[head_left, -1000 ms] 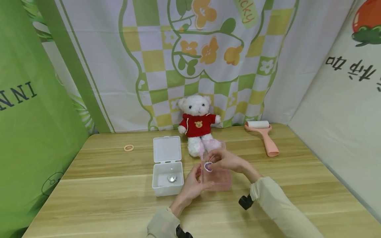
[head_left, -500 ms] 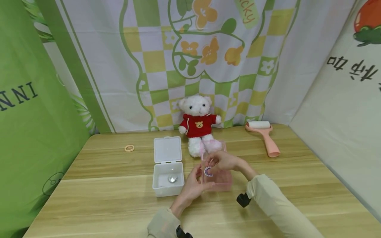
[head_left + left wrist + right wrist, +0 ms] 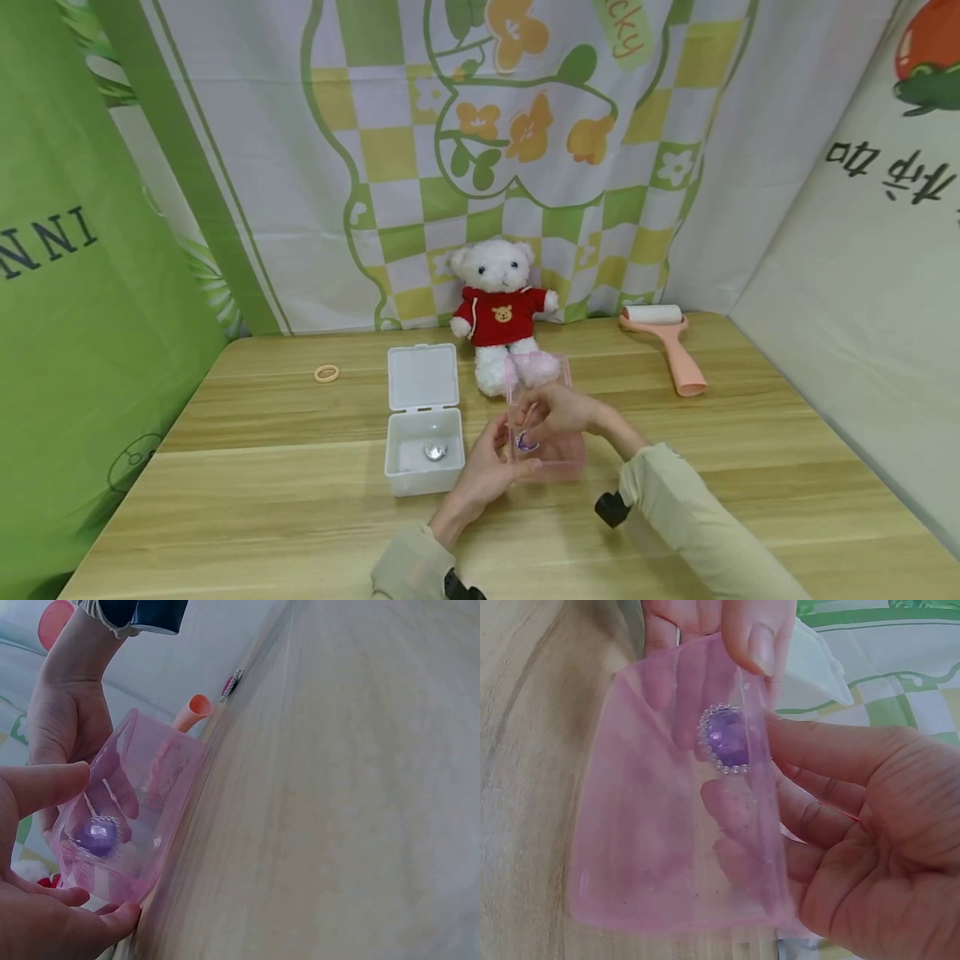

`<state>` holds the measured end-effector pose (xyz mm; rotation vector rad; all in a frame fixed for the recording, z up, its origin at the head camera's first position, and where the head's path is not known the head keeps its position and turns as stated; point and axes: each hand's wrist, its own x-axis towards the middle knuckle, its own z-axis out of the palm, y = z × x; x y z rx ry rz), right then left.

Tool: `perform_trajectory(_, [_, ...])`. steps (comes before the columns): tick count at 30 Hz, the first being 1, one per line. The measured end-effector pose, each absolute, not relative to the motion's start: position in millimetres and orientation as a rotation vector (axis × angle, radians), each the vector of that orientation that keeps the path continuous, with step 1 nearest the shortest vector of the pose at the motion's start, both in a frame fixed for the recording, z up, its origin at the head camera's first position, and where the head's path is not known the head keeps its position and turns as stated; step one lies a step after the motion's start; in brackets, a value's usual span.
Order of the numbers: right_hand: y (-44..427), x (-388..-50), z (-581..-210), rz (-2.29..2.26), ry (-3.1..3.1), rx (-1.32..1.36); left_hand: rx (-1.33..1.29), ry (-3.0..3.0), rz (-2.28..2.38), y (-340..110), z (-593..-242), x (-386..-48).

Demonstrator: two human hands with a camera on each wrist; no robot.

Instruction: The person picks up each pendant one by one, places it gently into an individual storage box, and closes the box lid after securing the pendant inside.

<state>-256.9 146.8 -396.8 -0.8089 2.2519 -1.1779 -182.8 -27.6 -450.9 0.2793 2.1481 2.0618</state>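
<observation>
In the head view, my left hand (image 3: 483, 471) grips the near left side of a translucent pink box (image 3: 562, 467), its lid raised behind. My right hand (image 3: 570, 412) reaches into that box, fingers curled, pinching a purple gem ornament (image 3: 527, 442) rimmed with small clear beads. Through the pink wall the purple gem ornament (image 3: 99, 836) shows in the left wrist view. The right wrist view has the left thumb (image 3: 750, 645) over the box edge, beside the gem. Left of the pink box stands an open white box (image 3: 423, 482) holding a round clear gem ornament (image 3: 435, 450).
A white teddy bear (image 3: 501, 317) in a red hoodie sits behind the boxes. Far right lies a pink lint roller (image 3: 671, 346); at left, a beige ring (image 3: 326, 373). A small pink, silver-edged object (image 3: 232, 685) appears in the left wrist view.
My right hand has lowered the purple gem ornament farther down into the pink box. The left hand keeps its grip on the box.
</observation>
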Motion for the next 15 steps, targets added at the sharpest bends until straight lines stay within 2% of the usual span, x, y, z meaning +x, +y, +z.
perform_trajectory(15, [146.9, -252.2, -394.8, -1.243, 2.201, -0.857, 0.270, 2.148, 2.061, -27.1, -454.4, -184.8])
